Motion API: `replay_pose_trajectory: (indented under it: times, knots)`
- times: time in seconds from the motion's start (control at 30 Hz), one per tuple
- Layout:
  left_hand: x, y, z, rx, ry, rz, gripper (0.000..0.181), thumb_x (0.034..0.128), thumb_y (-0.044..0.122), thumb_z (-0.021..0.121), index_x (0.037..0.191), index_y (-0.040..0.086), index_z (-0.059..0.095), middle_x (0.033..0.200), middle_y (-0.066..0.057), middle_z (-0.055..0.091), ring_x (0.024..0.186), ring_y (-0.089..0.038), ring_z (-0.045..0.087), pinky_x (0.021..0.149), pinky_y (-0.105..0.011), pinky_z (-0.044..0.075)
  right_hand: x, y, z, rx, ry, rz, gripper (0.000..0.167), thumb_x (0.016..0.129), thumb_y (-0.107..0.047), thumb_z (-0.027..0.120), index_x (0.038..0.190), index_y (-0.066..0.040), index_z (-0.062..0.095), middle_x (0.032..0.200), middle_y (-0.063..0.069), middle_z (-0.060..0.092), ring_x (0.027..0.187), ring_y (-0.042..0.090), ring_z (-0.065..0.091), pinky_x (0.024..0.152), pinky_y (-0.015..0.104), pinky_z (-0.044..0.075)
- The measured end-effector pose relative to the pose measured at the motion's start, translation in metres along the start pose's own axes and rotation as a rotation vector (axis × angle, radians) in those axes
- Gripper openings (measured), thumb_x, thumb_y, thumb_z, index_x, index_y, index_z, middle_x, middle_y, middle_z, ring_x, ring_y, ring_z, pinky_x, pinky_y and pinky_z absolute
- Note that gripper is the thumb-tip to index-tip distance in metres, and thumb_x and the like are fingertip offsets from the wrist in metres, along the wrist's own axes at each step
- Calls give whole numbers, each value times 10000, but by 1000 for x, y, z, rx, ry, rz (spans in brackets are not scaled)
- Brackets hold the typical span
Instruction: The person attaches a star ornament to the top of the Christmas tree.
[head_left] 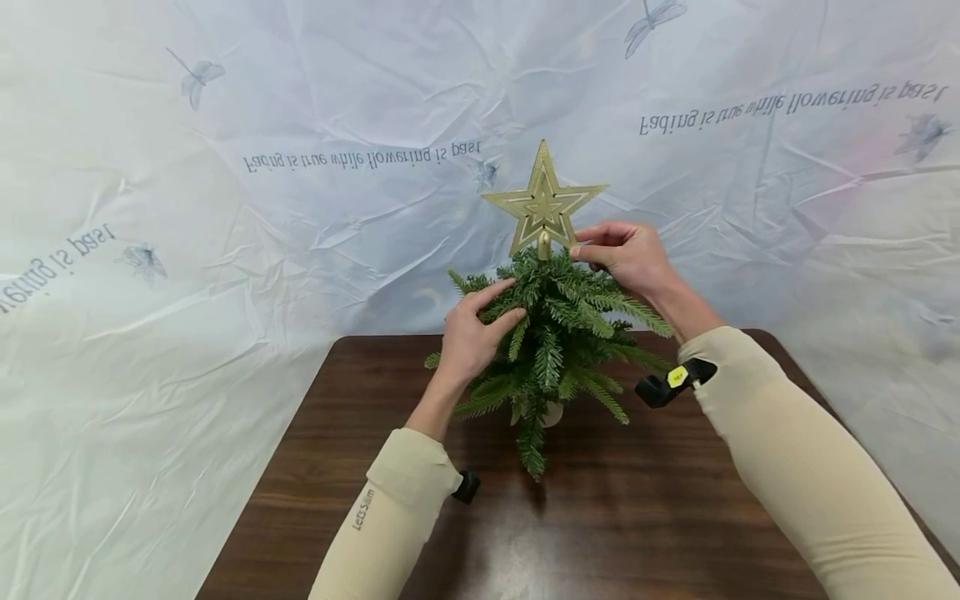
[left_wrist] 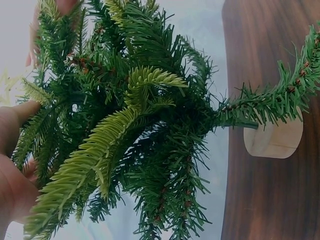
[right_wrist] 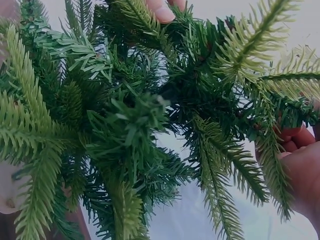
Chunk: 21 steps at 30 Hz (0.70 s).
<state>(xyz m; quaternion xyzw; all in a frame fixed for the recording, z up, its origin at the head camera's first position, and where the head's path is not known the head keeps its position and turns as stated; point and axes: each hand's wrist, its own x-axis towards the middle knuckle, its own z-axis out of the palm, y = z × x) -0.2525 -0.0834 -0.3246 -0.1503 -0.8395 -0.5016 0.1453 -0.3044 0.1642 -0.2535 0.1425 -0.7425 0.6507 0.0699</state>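
Note:
A small artificial Christmas tree (head_left: 551, 333) with green branches stands upright on the table, its pale round wooden base (left_wrist: 280, 140) plain in the left wrist view. A gold star topper (head_left: 543, 204) with cut-out outlines sits at the tree's tip. My right hand (head_left: 626, 254) pinches the star's lower right point between thumb and fingers. On the tree's upper left, my left hand (head_left: 472, 333) holds the branches near the top, thumb and forefinger reaching in among them. Foliage hides some of its fingertips. Branches fill most of the right wrist view, partly covering the right hand (right_wrist: 302, 170).
The dark brown wood-grain table (head_left: 600, 533) extends in front of the tree. A wrinkled white sheet (head_left: 375, 225) with printed words and dragonflies hangs behind and at the sides. Black wrist cameras sit at both cream sleeves (head_left: 772, 433).

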Motion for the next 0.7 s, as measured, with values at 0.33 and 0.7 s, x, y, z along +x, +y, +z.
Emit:
replay_pose_trajectory:
  times: [0.33, 0.7]
  knots:
    - [2, 6, -7, 59, -48, -22, 535, 999, 372, 750, 1510, 298, 612, 1565, -93, 555, 1448, -337, 513, 1144, -603, 455, -3, -4, -3, -53, -17, 24, 211, 923, -60, 818, 929, -271, 830, 801, -141, 774, 703, 60, 634, 673, 221, 533]
    - [5, 18, -19, 218, -124, -34, 585, 1018, 406, 717, 1562, 274, 550, 1627, -47, 510, 1574, -344, 365, 1237, -602, 352, -7, -15, -24, -4, -33, 39, 156, 946, -69, 799, 986, -206, 860, 899, -106, 791, 705, 97, 678, 738, 233, 587]
